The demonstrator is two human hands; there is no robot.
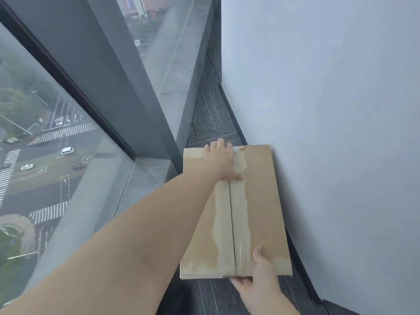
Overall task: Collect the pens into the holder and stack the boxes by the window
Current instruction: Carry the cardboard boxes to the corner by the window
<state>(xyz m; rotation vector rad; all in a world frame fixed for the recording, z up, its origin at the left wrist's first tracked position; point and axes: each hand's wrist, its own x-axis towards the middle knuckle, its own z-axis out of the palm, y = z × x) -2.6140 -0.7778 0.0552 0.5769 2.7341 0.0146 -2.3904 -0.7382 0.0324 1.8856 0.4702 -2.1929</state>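
A brown cardboard box (256, 201), its top flaps shut and marked by torn tape strips, lies in the narrow strip between the window and the white wall. My left hand (221, 161) reaches across the box's far end, fingers curled over its far edge. At the near right corner my right hand (256, 276) grips the box, thumb on top and fingers under the edge. Whether the box rests on the floor or on another box is hidden. No pens or holder are in view.
A tall window (45, 144) with a dark grey frame and stone sill (145, 176) runs along the left. The white wall (341, 110) with a dark skirting board stands close on the right. Dark striped carpet (211, 114) continues beyond the box.
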